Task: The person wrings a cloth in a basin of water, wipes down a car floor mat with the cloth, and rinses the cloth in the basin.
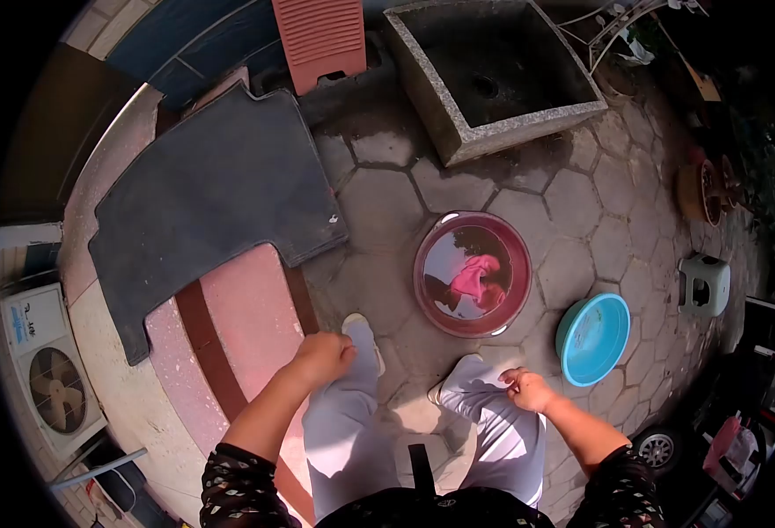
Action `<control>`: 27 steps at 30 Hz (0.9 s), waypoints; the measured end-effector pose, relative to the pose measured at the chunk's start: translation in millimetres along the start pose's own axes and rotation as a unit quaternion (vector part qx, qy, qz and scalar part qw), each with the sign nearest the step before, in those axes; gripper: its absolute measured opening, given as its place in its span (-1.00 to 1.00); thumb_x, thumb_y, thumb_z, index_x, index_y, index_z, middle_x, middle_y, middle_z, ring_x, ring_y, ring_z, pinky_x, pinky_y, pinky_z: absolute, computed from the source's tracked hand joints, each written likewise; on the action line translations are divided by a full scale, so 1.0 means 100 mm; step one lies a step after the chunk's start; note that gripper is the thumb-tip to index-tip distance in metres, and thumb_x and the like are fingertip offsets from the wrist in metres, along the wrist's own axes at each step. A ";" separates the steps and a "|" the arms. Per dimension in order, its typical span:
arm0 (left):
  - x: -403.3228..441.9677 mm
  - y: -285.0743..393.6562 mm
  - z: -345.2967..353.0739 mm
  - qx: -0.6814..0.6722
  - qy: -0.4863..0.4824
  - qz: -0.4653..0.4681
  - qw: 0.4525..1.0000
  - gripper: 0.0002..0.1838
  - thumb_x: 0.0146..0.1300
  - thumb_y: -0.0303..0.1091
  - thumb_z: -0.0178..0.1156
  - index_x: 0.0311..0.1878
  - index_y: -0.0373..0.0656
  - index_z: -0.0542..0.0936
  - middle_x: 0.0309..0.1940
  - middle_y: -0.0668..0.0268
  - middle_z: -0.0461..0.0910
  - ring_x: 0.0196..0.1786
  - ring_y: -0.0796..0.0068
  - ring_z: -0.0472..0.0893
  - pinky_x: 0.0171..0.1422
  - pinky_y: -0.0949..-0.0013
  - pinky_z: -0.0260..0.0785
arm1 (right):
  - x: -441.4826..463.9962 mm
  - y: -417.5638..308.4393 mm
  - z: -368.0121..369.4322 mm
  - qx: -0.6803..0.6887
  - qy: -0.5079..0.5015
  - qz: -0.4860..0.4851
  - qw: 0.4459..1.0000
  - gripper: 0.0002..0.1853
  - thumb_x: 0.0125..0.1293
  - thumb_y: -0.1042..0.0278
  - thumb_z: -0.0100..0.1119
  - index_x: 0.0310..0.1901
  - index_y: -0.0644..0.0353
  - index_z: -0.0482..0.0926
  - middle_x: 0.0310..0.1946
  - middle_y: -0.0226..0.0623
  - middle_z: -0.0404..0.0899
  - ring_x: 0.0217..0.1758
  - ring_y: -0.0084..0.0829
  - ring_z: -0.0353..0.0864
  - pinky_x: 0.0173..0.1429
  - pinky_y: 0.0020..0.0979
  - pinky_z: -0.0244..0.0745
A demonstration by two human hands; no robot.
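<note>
My left hand (323, 358) is closed in a loose fist beside my left knee; its palm side is turned away, so what it holds, if anything, is hidden. With curled fingers, my right hand (528, 388) pinches the light grey trousers (484, 400) at the right knee, where the cloth is creased. In front of my feet stands a dark red basin (422, 304) of water, a bright pink cloth (475, 277) lying wet inside it. To the right of it, close to my right hand, a light blue basin (581, 352) sits tilted in view.
A stone sink (453, 114) stands ahead on the hexagonal paving. Dark grey mat (220, 194) covers the pink steps (242, 308) at left. A small pale stool (704, 286) and plant pots (697, 192) are at right, an air-conditioner unit (53, 370) at far left.
</note>
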State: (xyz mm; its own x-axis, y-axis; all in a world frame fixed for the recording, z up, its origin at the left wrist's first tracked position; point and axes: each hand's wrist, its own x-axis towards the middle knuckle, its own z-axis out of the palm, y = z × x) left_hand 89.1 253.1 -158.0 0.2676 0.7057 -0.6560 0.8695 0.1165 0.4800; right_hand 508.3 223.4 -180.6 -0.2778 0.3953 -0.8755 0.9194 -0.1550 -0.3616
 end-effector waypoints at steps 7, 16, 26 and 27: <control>2.45 0.14 0.43 -0.655 0.186 0.023 0.732 -0.72 0.40 -0.34 -0.10 0.07 -0.22 0.45 -0.21 0.22 0.61 -0.10 0.49 0.55 0.11 0.44 0.34 | 2.89 0.66 0.06 0.040 0.126 0.139 0.981 -0.12 0.09 -0.06 0.25 0.42 -0.18 0.04 0.32 0.00 0.15 0.41 -0.05 0.10 0.42 -0.24 0.05; 3.37 0.42 2.09 -0.682 0.115 -0.024 0.722 -0.73 0.29 -0.44 0.00 0.04 -0.24 0.46 -0.16 0.21 0.57 -0.13 0.51 0.53 -0.01 0.46 0.38 | 3.65 0.29 0.49 -0.252 0.232 0.127 0.931 -0.10 -0.07 -0.15 0.30 0.35 -0.19 0.16 0.31 -0.08 0.12 0.42 -0.12 0.03 0.46 0.08 -0.29; 3.43 0.37 2.24 -0.666 0.147 -0.031 0.730 -0.69 0.26 -0.32 0.03 0.04 -0.15 0.50 -0.14 0.30 0.56 -0.13 0.54 0.47 -0.08 0.47 0.31 | 2.86 0.52 -0.12 0.521 0.292 -0.110 0.794 -0.59 0.11 0.61 0.01 0.05 0.21 0.47 -0.16 -0.32 0.55 -0.12 -0.50 0.52 0.01 -0.55 0.42; 3.43 0.33 2.24 -0.674 0.152 -0.023 0.722 -0.66 0.26 -0.24 0.04 0.07 -0.08 0.50 -0.15 0.37 0.56 -0.11 0.55 0.45 -0.07 0.48 0.27 | 2.74 0.53 -0.22 0.543 0.286 -0.140 0.777 -0.58 0.10 0.61 0.01 0.06 0.19 0.46 -0.12 -0.31 0.54 -0.07 -0.49 0.51 0.06 -0.54 0.39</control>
State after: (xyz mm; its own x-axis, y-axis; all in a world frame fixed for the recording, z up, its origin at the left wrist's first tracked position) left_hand 302.3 342.7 -497.6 -0.0305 0.7758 -0.6302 -0.3753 0.5755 0.7266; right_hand 487.0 343.8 -432.7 0.0310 0.8410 -0.5401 -0.0195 -0.5397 -0.8416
